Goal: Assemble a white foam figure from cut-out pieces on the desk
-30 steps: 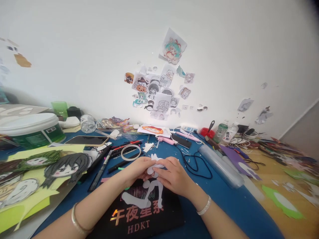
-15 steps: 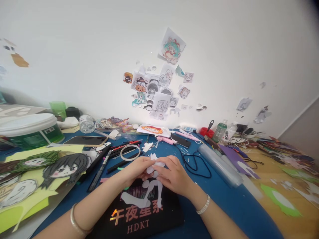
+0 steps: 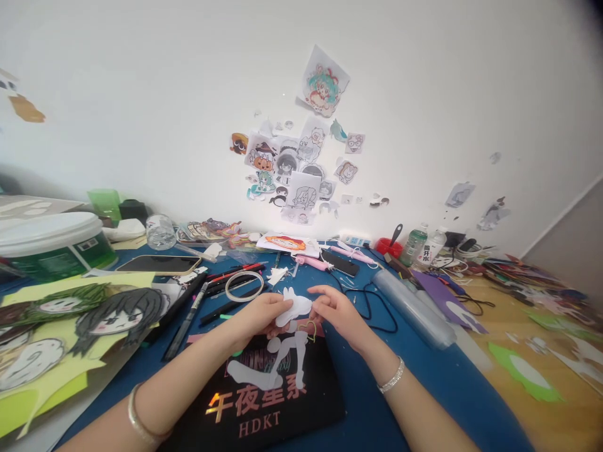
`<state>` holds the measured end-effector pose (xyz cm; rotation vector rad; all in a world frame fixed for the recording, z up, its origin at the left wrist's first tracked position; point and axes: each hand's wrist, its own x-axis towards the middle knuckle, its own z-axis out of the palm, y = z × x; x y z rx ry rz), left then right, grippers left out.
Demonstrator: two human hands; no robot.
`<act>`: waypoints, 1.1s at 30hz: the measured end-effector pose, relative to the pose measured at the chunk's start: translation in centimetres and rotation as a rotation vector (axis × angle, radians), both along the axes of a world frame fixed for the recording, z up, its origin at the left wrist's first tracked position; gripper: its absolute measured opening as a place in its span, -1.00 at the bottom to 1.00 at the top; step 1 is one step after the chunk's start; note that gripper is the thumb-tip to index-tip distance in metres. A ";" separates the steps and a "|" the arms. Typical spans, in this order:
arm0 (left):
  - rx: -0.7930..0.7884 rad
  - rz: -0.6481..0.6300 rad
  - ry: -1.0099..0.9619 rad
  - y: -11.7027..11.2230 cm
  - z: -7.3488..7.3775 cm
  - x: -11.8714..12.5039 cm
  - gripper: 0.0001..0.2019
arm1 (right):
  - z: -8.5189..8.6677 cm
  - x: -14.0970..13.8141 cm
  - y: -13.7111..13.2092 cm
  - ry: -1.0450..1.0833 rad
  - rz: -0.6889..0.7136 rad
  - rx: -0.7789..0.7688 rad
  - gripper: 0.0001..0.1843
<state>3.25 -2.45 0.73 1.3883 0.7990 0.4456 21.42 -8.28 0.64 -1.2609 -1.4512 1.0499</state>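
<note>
My left hand (image 3: 264, 316) pinches a small white paper cutout (image 3: 298, 307) with rounded lobes, thumb on top. My right hand (image 3: 338, 312) is just right of the cutout, apart from it, with the index finger stretched out and the other fingers bent; nothing shows in it. Beneath both hands lies a black board (image 3: 301, 424) printed with shiny Chinese characters and "HDKT". On the board rest pale paper cutouts (image 3: 249, 375) shaped like limbs. A thin yellow-green loop (image 3: 309, 329) shows below my right fingertips.
Pens (image 3: 186, 320) and a tape ring (image 3: 244, 286) lie left of my hands. A clear plastic roll (image 3: 414, 309) and a black cord (image 3: 377, 323) are to the right. Drawn paper figures (image 3: 122, 317) cover the left side. A green-and-white tub (image 3: 51, 251) and bottles (image 3: 414, 245) stand farther back.
My right hand has let go of the white paper cutout and drawn off to the right. The left hand still holds the cutout, which now shows more fully. The view has shifted slightly.
</note>
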 end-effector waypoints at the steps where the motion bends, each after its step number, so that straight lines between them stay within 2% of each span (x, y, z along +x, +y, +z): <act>1: 0.002 0.001 0.004 -0.1 0.1 0.0 -0.61 | 0.0 -0.1 0.0 0.015 -0.001 -0.010 -0.67; 9: 0.058 0.000 0.031 -0.3 0.2 0.2 -0.58 | -1.1 -0.8 0.2 0.066 -0.095 -0.017 -0.83; 14: 0.058 0.000 0.048 -0.3 0.3 0.2 -0.59 | -1.1 -0.8 0.2 0.015 -0.117 -0.015 -0.80; 26: 0.054 -0.014 0.030 -0.1 -0.1 0.1 -0.59 | -1.2 -1.2 0.0 0.057 -0.148 -0.045 -0.78; 33: 0.070 -0.007 0.051 0.1 -0.3 0.1 -0.60 | -1.3 -1.3 0.2 -0.015 -0.183 -0.026 -0.79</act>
